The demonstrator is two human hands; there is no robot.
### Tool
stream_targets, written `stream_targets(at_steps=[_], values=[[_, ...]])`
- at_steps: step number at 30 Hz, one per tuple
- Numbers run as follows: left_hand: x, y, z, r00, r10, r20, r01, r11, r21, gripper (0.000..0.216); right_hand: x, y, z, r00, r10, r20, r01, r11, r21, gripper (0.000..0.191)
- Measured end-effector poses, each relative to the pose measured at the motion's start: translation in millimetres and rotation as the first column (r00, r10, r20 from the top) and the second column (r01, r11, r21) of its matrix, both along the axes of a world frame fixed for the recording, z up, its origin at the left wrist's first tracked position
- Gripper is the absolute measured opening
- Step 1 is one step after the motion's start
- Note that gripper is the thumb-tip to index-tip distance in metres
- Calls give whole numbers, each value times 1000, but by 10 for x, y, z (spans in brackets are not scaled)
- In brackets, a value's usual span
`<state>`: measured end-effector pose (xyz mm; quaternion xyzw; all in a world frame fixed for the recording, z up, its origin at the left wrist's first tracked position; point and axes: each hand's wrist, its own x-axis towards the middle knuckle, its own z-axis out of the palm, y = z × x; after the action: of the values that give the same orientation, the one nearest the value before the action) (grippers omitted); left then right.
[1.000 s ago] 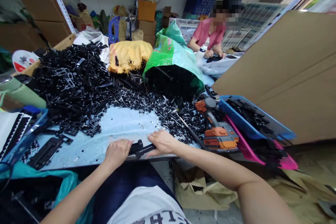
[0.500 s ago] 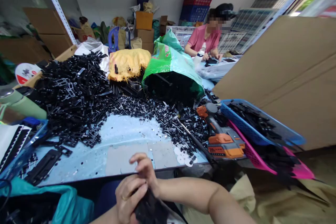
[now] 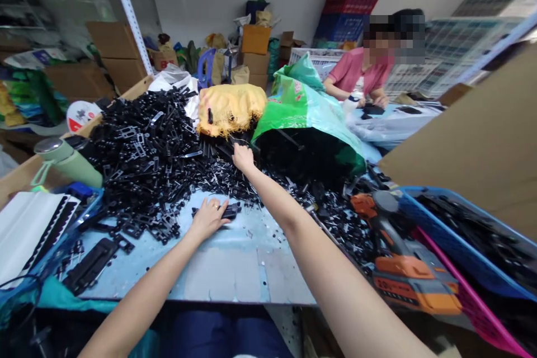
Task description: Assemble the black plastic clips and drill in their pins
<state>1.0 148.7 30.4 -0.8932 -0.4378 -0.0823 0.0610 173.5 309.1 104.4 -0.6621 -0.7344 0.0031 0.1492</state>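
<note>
My left hand (image 3: 210, 217) rests on the blue table surface (image 3: 235, 235), its fingers and thumb around a dark plastic part (image 3: 231, 211) that sticks out to the right. Farther out, my right hand (image 3: 243, 158) reaches to the mouth of a frayed yellow sack (image 3: 232, 103). Its fingers are closed among long black pieces, and what they grip is hidden. A big heap of black plastic parts (image 3: 134, 145) lies left of both hands. Small black-headed screws (image 3: 218, 176) spread between the hands.
An open green bag (image 3: 293, 103) stands right of the yellow sack. An orange and grey cordless drill (image 3: 413, 274) lies by a blue basket (image 3: 474, 235) and a pink basket (image 3: 490, 327). A green flask (image 3: 69, 162) stands left. A co-worker (image 3: 361, 70) sits across.
My hands were together near my lap, on something black. They have parted: the left is now on the table, the right stretched to the yellow sack. The view has shifted left.
</note>
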Motion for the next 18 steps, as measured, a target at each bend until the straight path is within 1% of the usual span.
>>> stream_targets(at_steps=[2, 4, 5, 6, 7, 8, 9, 11, 12, 14, 16, 18], values=[[-37, 156, 85, 994, 70, 85, -75, 996, 53, 59, -83, 105, -24, 1000, -13, 12, 13, 1000, -17, 30], [-186, 348, 189, 960, 224, 169, -236, 970, 57, 53, -109, 128, -58, 999, -25, 25, 25, 999, -30, 27], [-289, 460, 239, 922, 328, 204, -342, 939, 37, 49, -97, 111, -72, 999, -35, 28, 36, 999, -27, 26], [-398, 581, 282, 870, 436, 232, -449, 894, 5, 46, -72, 73, -84, 999, -47, 17, 47, 999, -18, 26], [-501, 708, 316, 805, 538, 249, -547, 836, -37, 44, -40, 13, -94, 998, -54, -14, 54, 998, -19, 26], [-588, 838, 341, 745, 617, 254, -619, 781, -82, 42, -5, -72, -104, 996, -54, -69, 52, 998, -36, 28], [-651, 965, 357, 692, 678, 250, -671, 731, -126, 42, 26, -181, -117, 988, -48, -147, 38, 997, -65, 30], [-696, 1196, 372, 618, 749, 238, -725, 660, -196, 42, 65, -475, -153, 943, -14, -332, -33, 990, -135, 33], [-684, 1293, 377, 592, 771, 234, -739, 635, -224, 41, 72, -656, -180, 911, 9, -412, -81, 984, -157, 34], [-621, 1432, 399, 552, 799, 237, -755, 600, -265, 39, 75, -1067, -258, 850, 83, -520, -181, 974, -139, 30], [-560, 1480, 445, 520, 820, 238, -765, 571, -297, 34, 94, -1508, -372, 801, 168, -575, -267, 959, -92, 30], [-551, 1407, 500, 498, 833, 242, -776, 553, -305, 32, 161, -1928, -519, 769, 240, -592, -331, 942, -49, 34]])
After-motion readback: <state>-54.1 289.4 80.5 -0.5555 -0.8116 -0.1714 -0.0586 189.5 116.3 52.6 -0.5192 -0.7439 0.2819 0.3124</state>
